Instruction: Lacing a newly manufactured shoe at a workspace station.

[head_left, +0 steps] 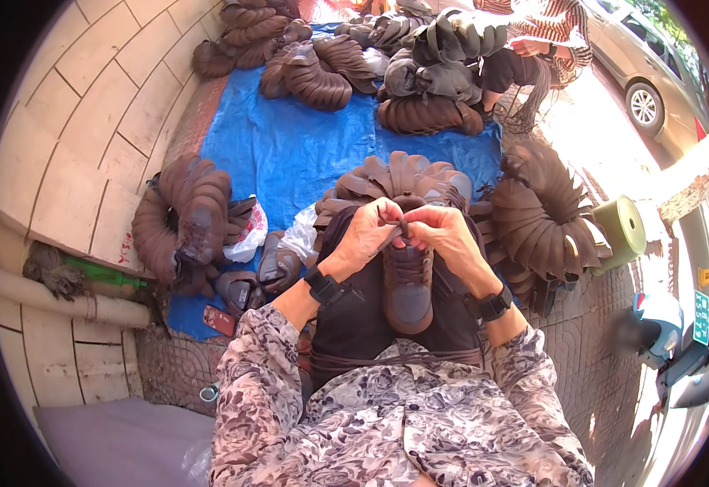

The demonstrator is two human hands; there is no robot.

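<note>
A brown shoe upper (409, 296) with a grey toe lies between my thighs, toe toward me. My left hand (364, 238) and my right hand (449, 243) meet over its ankle opening. Both are closed in a pinch on a dark brown shoelace (404, 227); the fingers partly hide it. Several more brown laces (395, 360) stretch across my lap. Just beyond my hands, a curved stack of nested shoe uppers (395, 176) rests against my knees.
Coiled stacks of uppers stand to the left (200, 203) and right (545, 215), with more piled at the back of the blue tarp (289, 146). A red phone (219, 321) lies at left. A green roll (619, 235) stands at right. Another person (545, 40) sits at back right.
</note>
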